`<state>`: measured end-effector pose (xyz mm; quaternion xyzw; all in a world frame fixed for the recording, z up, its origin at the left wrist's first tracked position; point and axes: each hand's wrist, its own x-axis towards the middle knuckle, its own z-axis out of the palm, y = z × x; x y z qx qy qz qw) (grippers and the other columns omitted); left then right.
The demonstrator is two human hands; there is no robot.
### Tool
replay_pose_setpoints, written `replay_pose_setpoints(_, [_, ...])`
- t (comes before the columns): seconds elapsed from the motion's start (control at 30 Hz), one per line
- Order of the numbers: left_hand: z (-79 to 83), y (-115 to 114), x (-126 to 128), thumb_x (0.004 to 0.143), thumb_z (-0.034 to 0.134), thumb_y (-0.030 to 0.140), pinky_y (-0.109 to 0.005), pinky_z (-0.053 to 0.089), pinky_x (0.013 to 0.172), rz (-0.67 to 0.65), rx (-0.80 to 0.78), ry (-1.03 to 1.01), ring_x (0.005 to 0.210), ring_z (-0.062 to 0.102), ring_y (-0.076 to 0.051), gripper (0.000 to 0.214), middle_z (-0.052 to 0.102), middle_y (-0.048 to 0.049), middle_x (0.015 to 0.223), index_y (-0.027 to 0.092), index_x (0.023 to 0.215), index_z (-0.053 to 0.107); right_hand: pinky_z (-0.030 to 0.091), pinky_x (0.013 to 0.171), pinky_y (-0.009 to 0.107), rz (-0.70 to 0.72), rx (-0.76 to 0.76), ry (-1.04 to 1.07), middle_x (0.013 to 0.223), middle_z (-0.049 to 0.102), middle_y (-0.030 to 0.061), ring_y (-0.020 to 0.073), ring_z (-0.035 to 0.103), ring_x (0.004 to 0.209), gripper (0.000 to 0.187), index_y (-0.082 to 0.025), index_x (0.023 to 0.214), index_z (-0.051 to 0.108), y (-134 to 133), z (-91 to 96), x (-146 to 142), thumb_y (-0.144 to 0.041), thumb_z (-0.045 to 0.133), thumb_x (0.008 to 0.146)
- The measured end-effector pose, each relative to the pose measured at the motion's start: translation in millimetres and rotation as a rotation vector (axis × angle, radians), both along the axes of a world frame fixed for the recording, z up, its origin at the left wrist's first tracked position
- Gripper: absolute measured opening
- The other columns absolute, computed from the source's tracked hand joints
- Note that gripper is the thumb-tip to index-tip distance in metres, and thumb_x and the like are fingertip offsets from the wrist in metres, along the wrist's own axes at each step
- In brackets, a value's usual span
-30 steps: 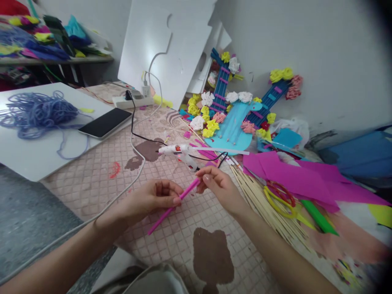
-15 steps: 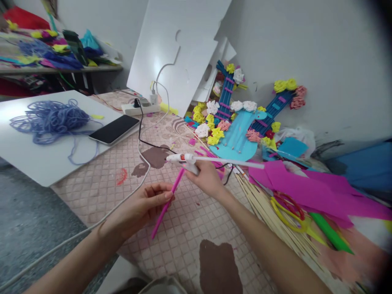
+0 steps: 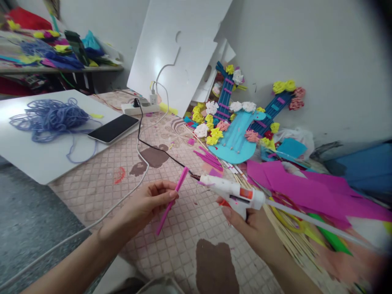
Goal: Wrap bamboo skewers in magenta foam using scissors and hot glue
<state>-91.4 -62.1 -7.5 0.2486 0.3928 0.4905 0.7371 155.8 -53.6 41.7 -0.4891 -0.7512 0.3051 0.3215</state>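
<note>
My left hand (image 3: 147, 204) pinches a thin pink rolled stick (image 3: 172, 200) that slants up to the right over the patterned floor mat. My right hand (image 3: 249, 224) is wrapped around the handle of a white hot glue gun (image 3: 232, 191). Its nozzle points left, close to the upper end of the pink stick, and a long glue stick (image 3: 312, 222) trails out of its back to the right. The gun's black cord (image 3: 159, 149) runs away across the mat toward a white power strip (image 3: 141, 108).
Blue paper guitars with paper flowers (image 3: 239, 122) lean by the wall. Magenta paper sheets (image 3: 294, 179), bamboo skewers (image 3: 284, 232), yellow-red scissors (image 3: 286, 210) and a green marker (image 3: 329, 237) lie at right. A white board (image 3: 27, 159) at left carries purple yarn (image 3: 49, 116) and a phone (image 3: 112, 128).
My right hand let go of the pink stick, reached to the glue gun on the mat, picked it up and brought it near the stick. My left hand kept the stick.
</note>
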Motion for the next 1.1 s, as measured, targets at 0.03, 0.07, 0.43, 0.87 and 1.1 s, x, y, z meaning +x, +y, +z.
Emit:
replay_pose_setpoints(0.03, [0.4,0,1,0.065,0.083,0.021,-0.012,0.04,0.051,0.003,0.001,0.011,0.055,0.053,-0.004,0.022,0.064,0.0024,0.067,0.015,0.082,0.069,0.053,0.067,0.028,0.007,0.019,-0.019,0.084,0.071,0.0025,0.0188,0.066,0.078,0.02,-0.021,0.094,0.065,-2,-2.0,0,-0.038,0.056,0.086])
replay_pose_setpoints(0.07, [0.8,0,2,0.065,0.083,0.021,-0.012,0.04,0.052,0.007,-0.001,0.023,0.055,0.053,-0.004,0.023,0.064,0.0025,0.068,0.015,0.082,0.069,0.053,0.068,0.028,0.008,0.041,-0.038,0.085,0.07,0.0031,0.019,0.066,0.08,0.02,-0.021,0.094,0.063,-3,-4.0,0,-0.037,0.055,0.087])
replay_pose_setpoints(0.43, [3.9,1,8,0.065,0.082,0.018,-0.015,0.038,0.053,0.009,0.003,0.049,0.056,0.053,-0.005,0.024,0.062,0.0028,0.066,0.015,0.082,0.065,0.046,0.057,0.027,-0.008,0.071,-0.056,0.075,0.063,0.0007,0.0174,0.06,0.068,0.015,-0.023,0.089,0.055,-4,-14.3,0,-0.037,0.052,0.09])
replay_pose_setpoints(0.87, [3.2,0,8,0.064,0.083,0.019,-0.014,0.038,0.053,0.007,0.004,0.032,0.057,0.053,-0.005,0.027,0.062,0.003,0.067,0.015,0.082,0.063,0.044,0.059,0.026,-0.015,0.047,-0.07,0.071,0.057,-0.0007,0.0163,0.055,0.066,0.016,-0.022,0.085,0.053,-4,-14.5,-2,-0.037,0.053,0.09])
replay_pose_setpoints(1.1, [3.0,0,8,0.064,0.082,0.019,-0.014,0.038,0.053,0.002,0.006,0.027,0.058,0.053,-0.005,0.026,0.062,0.0028,0.068,0.016,0.082,0.063,0.044,0.06,0.027,-0.029,0.063,-0.085,0.07,0.056,-0.0014,0.0163,0.054,0.066,0.016,-0.023,0.085,0.051,-2,-14.7,0,-0.038,0.053,0.09])
